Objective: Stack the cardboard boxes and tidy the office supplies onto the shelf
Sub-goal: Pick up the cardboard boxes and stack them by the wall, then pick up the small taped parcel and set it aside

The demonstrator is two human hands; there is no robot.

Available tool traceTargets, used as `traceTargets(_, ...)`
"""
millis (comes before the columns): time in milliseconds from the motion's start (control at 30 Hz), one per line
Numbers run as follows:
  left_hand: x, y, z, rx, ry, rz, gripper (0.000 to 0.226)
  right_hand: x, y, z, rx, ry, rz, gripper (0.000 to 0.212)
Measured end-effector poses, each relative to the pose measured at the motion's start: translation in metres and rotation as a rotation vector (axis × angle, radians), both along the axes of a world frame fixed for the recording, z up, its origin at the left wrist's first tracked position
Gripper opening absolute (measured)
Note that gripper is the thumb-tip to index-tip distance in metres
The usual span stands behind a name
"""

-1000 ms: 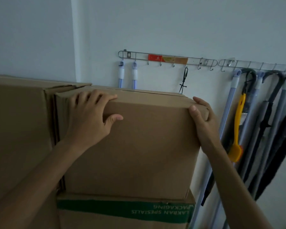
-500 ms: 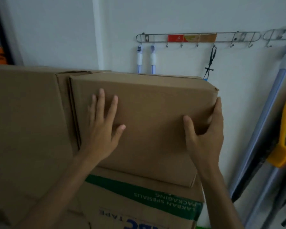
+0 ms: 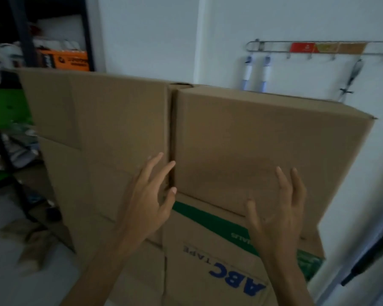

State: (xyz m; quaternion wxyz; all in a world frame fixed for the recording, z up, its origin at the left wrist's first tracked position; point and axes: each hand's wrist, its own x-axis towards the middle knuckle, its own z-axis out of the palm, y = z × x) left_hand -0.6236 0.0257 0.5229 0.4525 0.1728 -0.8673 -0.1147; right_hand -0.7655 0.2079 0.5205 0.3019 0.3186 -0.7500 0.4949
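Tall cardboard box (image 3: 102,140) stands at left, just beside a plain box (image 3: 263,146) stacked on a printed box (image 3: 219,263). Left hand (image 3: 148,202) is raised at the seam between them, right hand (image 3: 276,219) before the plain box's lower edge; all fingers spread, released, grasping nothing.

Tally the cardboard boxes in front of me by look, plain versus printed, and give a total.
Plain: 2, the left box and the top box
Printed: 1, the green-striped box underneath
Total: 3
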Motion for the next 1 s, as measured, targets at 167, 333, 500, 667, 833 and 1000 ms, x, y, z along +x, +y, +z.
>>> traceTargets(167, 0.105, -0.036, -0.029, 0.019, -0.024, 0.114, 0.045, 0.082, -0.057, -0.019, 0.038, -0.015, 0.251, 0.059)
traceTargets(333, 0.224, -0.073, -0.065, 0.048, -0.122, 0.328, 0.042, 0.174, -0.131, -0.055, 0.106, -0.011, 0.491, 0.047)
traceTargets(500, 0.345, -0.108, -0.097, 0.196, -0.176, 0.505, 0.047, 0.275, -0.208, -0.087, 0.209, -0.094, 0.763, 0.049)
traceTargets(667, 0.421, -0.136, -0.113, 0.23, -0.178, 0.618, 0.044, 0.352, -0.264, -0.101, 0.322, -0.172, 0.944, 0.043)
traceTargets(833, 0.467, -0.176, -0.128, 0.286, -0.169, 0.682, 0.045, 0.39, -0.323, -0.12, 0.385, -0.21, 1.048, 0.046)
traceTargets(1000, 0.502, -0.253, -0.14, 0.317, -0.183, 0.719, 0.047, 0.418, -0.407, -0.133, 0.443, -0.303, 1.091, 0.039)
